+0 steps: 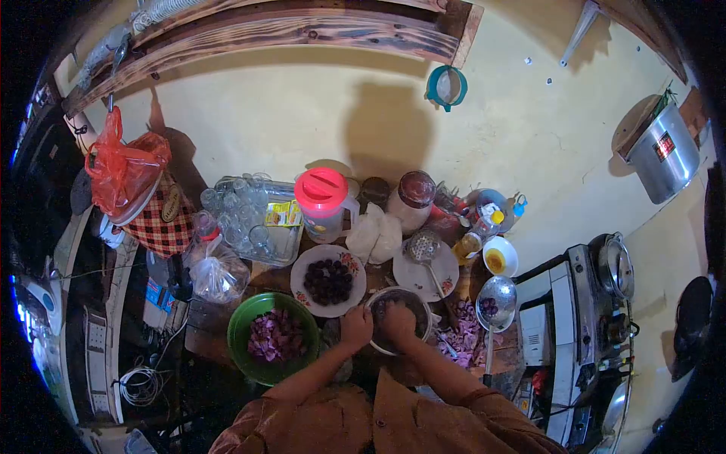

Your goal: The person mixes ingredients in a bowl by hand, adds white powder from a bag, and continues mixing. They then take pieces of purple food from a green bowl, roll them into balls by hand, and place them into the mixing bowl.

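At the left rim of a metal pot (429, 327) is my left hand (356, 327), its fingers curled closed; whatever they may hold is too small to make out. My right hand (398, 321) reaches down into the same pot, its fingertips hidden among dark contents. Behind my left hand sits a floral white plate (301, 266) with dark round pieces (328, 282). A green bowl (237, 333) of chopped purple-pink pieces (276, 335) stands to the left. Purple-pink peelings (463, 340) lie right of the pot, beside a slotted ladle (497, 296) holding a few pieces.
Behind are a pink-lidded jug (321, 195), a tray of glasses (283, 246), a plate (446, 261) with a skimmer (423, 247), a small bowl (500, 257) and bottles (469, 244). A stove (586, 303) stands at right, a plastic bag (217, 274) at left.
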A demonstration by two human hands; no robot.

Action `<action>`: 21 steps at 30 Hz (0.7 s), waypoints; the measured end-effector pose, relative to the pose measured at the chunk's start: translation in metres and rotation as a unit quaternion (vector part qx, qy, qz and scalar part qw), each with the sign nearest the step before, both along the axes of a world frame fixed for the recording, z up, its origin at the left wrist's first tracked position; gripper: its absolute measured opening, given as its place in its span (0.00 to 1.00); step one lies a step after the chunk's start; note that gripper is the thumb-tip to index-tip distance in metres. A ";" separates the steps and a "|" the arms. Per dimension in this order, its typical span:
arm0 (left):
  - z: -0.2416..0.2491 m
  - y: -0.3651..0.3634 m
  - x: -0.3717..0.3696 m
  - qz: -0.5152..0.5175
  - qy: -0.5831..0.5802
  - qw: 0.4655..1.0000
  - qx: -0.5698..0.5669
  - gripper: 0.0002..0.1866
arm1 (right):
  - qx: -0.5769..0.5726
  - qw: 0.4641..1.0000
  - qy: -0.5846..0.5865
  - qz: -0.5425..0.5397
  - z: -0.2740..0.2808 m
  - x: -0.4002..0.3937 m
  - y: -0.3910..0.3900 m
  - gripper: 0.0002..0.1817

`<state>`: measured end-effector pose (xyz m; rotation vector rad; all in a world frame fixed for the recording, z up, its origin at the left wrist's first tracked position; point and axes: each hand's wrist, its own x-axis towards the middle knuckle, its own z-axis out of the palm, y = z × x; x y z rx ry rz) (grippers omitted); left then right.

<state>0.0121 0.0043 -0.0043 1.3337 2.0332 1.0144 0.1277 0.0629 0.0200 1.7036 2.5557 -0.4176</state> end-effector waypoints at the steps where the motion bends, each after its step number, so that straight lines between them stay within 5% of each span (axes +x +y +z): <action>1: 0.003 0.000 0.000 0.005 0.018 1.000 0.015 0.15 | 0.003 1.000 -0.003 0.009 0.000 0.001 0.002 0.15; 8: 0.003 0.007 -0.008 -0.040 0.044 0.997 -0.043 0.15 | -0.054 0.997 0.013 -0.054 -0.007 0.007 0.019 0.17; 11: 0.000 0.003 -0.013 -0.049 0.099 0.993 0.046 0.13 | 0.011 0.980 0.165 -0.112 -0.006 0.015 0.016 0.20; 13: 0.009 -0.002 -0.016 -0.072 0.060 0.995 0.019 0.12 | 0.104 0.961 0.252 -0.038 0.037 0.015 -0.002 0.23; 17: 0.009 -0.001 -0.019 -0.074 0.042 0.995 0.057 0.12 | 0.055 0.969 0.225 0.086 0.042 0.037 -0.013 0.30; 19: 0.004 -0.002 -0.018 -0.073 0.043 0.995 0.051 0.13 | -0.247 0.964 0.041 0.094 0.061 0.039 -0.007 0.38; 20: 0.001 -0.002 -0.018 -0.072 0.042 0.995 0.050 0.13 | -0.248 0.963 0.040 0.094 0.058 0.038 -0.011 0.38; 21: 0.001 -0.003 -0.018 -0.075 0.035 0.996 0.040 0.13 | -0.113 0.987 0.053 0.105 0.051 0.038 -0.018 0.40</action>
